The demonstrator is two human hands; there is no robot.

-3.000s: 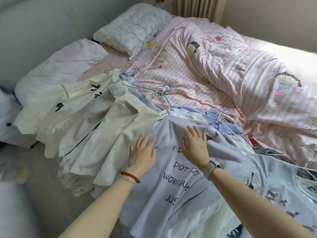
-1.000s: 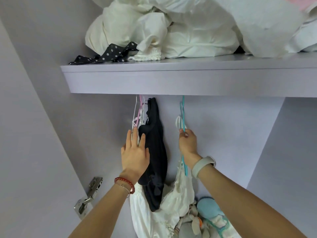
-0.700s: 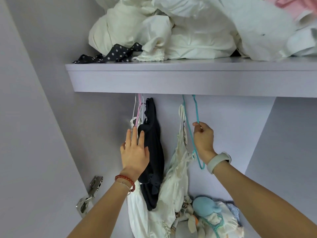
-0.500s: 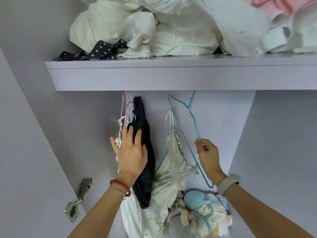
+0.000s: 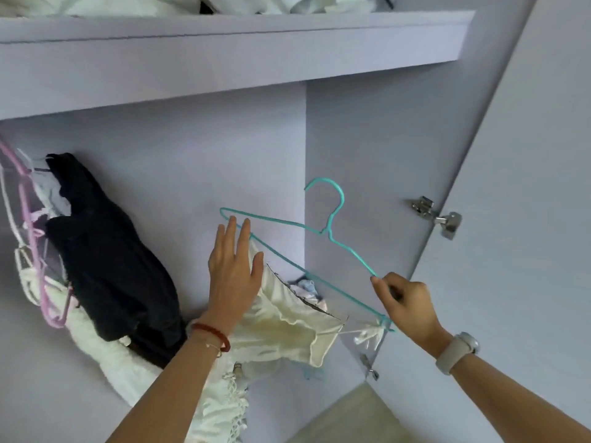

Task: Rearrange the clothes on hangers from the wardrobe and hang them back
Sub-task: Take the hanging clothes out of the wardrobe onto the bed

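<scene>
Inside the lilac wardrobe, my right hand (image 5: 405,302) pinches the right arm of a teal wire hanger (image 5: 332,231), which is off the rail and tilted. A cream garment (image 5: 287,324) hangs from it by thin straps. My left hand (image 5: 235,271) is flat with straight fingers against the left side of that garment, just below the hanger's left end. Further left hang a dark navy garment (image 5: 108,260) and pink and white hangers (image 5: 28,238) with white clothes.
A shelf (image 5: 224,55) with white bedding on top runs overhead. The open wardrobe door (image 5: 527,219) stands at the right with metal hinges (image 5: 438,215). More white clothes (image 5: 217,407) lie heaped at the bottom. Beige floor (image 5: 351,417) shows below.
The teal hanger with the cream garment came off the rail and moved right and down in my right hand. My left hand left the dark garment and went to the cream one. View swung right.
</scene>
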